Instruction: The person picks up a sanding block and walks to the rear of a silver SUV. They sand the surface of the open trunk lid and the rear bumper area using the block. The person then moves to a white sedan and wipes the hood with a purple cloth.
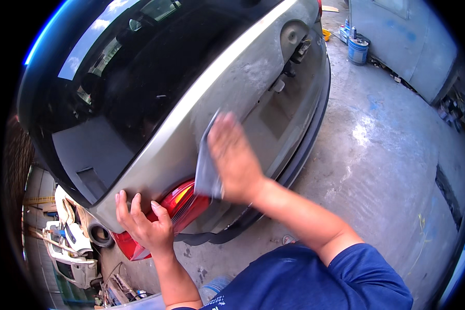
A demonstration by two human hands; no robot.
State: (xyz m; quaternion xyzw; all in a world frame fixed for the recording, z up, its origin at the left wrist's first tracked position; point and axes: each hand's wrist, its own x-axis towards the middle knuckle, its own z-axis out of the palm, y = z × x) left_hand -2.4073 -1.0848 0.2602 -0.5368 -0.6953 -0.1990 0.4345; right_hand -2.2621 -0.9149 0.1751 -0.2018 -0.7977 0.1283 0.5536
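While flat right hand [236, 161] holds grey sheet [205, 173], spread left hand [152, 230] touches tailgate [237, 80].

both hands at the back of a silver car

the right hand [235, 157], blurred, holds a grey sheet [206, 173] against the back of the car [155, 155], below the dark rear window [165, 62]. the sheet's lower end overlaps the red tail light [186, 206]. the left hand [147, 225] has its fingers spread at the body just beside that light; whether the thumb touches the light is unclear. pale, dull patches mark the paint higher up. the person wears a dark blue shirt [315, 279]. a blue bucket [357, 52] stands on the grey floor [377, 170], well apart from the car, and a tyre [100, 235] sits at the left.
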